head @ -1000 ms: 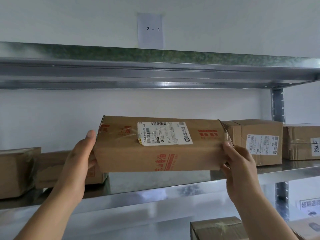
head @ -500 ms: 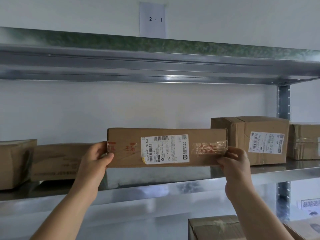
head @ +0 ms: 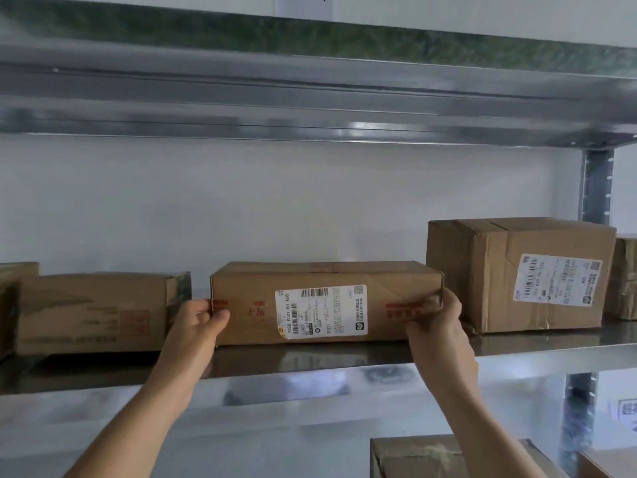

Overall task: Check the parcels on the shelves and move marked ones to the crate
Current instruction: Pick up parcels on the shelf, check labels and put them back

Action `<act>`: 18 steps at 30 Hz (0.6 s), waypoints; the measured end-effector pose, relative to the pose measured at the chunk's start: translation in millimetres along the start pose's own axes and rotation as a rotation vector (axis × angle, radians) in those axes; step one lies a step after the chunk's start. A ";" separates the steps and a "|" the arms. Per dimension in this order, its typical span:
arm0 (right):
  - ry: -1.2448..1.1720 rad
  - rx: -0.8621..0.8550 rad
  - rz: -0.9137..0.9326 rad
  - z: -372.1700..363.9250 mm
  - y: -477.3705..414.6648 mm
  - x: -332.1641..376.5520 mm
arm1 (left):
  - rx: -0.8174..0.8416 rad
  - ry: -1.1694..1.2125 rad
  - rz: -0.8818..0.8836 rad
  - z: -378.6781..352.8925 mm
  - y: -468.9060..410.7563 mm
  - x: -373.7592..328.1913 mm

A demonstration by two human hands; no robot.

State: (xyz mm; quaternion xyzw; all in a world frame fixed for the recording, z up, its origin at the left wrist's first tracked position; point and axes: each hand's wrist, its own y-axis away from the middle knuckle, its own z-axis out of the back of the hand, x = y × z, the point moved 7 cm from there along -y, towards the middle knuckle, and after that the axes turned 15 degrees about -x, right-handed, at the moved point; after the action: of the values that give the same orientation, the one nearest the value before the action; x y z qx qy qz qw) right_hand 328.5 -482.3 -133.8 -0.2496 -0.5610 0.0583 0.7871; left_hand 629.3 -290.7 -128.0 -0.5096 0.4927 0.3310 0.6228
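Note:
A long brown cardboard parcel (head: 324,301) with a white shipping label and red print rests flat on the metal shelf (head: 310,360), label facing me. My left hand (head: 198,326) grips its left end and my right hand (head: 436,324) grips its right end. A taller parcel (head: 517,274) with its own white label stands just to the right. Another flat parcel (head: 93,312) lies to the left. No crate is in view.
The upper shelf (head: 310,98) hangs low overhead, with a paper tag (head: 303,5) on the wall above it. More parcels sit at the far right (head: 624,277), far left (head: 13,305) and on the lower shelf (head: 448,457). A steel upright (head: 596,188) stands right.
The long parcel was held tilted in the air a second ago; both hands have lowered it and pushed it back until it sits on the shelf.

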 end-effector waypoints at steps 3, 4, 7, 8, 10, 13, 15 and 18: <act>-0.028 -0.026 -0.028 -2.3 -0.6 -0.4 | 0.014 0.022 -0.012 0.0 6.1 -3.7; -0.049 -0.050 -0.026 -2.5 0.6 1.3 | 0.013 0.043 -0.015 0.9 9.6 -5.1; -0.155 -0.203 0.132 9.5 14.1 23.7 | -0.041 0.142 -0.083 14.6 17.6 -14.1; -0.209 -0.245 0.209 15.2 23.1 35.9 | -0.067 0.196 -0.118 23.5 20.7 -18.0; -0.328 -0.258 0.335 18.6 43.4 59.1 | -0.123 0.273 -0.200 46.2 25.9 -26.6; -0.435 -0.166 0.402 2.1 76.5 92.3 | -0.240 0.319 -0.307 89.1 25.0 -39.9; -0.491 -0.084 0.391 -14.6 100.8 112.8 | -0.295 0.330 -0.341 120.7 18.4 -44.5; -0.508 -0.012 0.378 -36.6 144.2 138.0 | -0.343 0.274 -0.364 169.7 2.9 -45.2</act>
State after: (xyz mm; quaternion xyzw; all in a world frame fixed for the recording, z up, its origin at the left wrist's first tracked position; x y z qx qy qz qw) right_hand 439.2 -317.7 -91.0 -0.3315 -0.6838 0.2607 0.5954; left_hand 660.2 -122.8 -86.8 -0.7277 0.4095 0.2201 0.5044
